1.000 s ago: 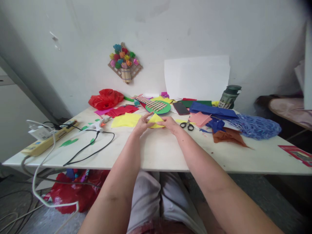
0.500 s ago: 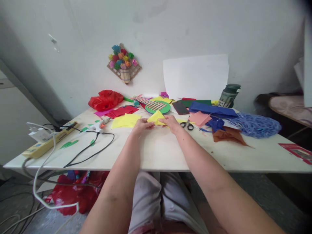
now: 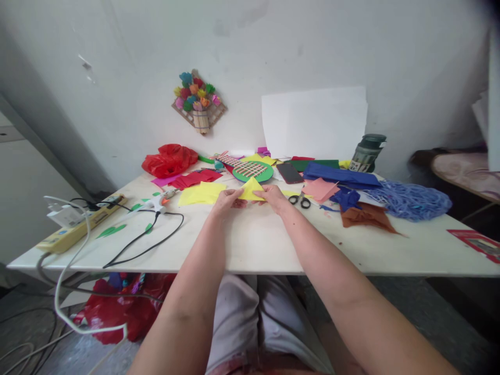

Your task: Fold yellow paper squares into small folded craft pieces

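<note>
Pinching the small yellow paper (image 3: 252,189) at its two sides, the left hand (image 3: 229,200) and right hand (image 3: 274,197) hold it between them over the white table (image 3: 265,247), a grip that probably suits so thin a sheet and leaves its peak free; whether its lower edge touches the tabletop, I cannot tell. Just beyond lies the green latticed piece (image 3: 252,170), while the scissors (image 3: 300,200) beside the right hand and the yellow sheets (image 3: 201,193) beside the left seem placed for easy reach, with the bare space nearest the body likely serving as working room.
</note>
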The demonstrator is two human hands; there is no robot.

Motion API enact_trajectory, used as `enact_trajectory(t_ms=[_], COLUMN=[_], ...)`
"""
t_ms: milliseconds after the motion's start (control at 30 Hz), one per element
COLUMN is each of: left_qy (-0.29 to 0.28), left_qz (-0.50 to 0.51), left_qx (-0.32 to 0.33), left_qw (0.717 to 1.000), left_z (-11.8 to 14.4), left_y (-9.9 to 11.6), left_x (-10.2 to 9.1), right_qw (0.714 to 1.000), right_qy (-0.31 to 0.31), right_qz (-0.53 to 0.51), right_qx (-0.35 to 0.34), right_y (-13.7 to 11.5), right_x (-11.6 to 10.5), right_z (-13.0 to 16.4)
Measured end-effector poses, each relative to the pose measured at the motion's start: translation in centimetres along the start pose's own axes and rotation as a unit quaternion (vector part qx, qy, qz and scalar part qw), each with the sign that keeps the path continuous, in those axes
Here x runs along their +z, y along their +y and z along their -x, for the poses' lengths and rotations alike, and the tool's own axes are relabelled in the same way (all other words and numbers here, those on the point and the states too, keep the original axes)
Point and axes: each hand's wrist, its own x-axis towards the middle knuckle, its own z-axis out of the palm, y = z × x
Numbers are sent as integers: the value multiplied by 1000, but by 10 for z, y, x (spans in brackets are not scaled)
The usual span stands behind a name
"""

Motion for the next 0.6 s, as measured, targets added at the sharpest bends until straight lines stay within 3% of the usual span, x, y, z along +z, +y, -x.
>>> enact_trajectory(t_ms=[233, 433, 600], left_qy=[10, -61, -15], left_qz=[-11, -58, -19], left_qx=[29, 20, 55], left_qw=[999, 996, 998], left_z=[-1, 3, 0], left_y=[0, 2, 0], left_x=[-2, -1, -2], right_qw=[999, 994, 995], right_qy=[-49, -102, -99], right_qz=[19, 42, -17], right_qx=[-1, -5, 0], right_y=[1, 1, -4], right_x=[2, 3, -1], right_z=[2, 5, 6])
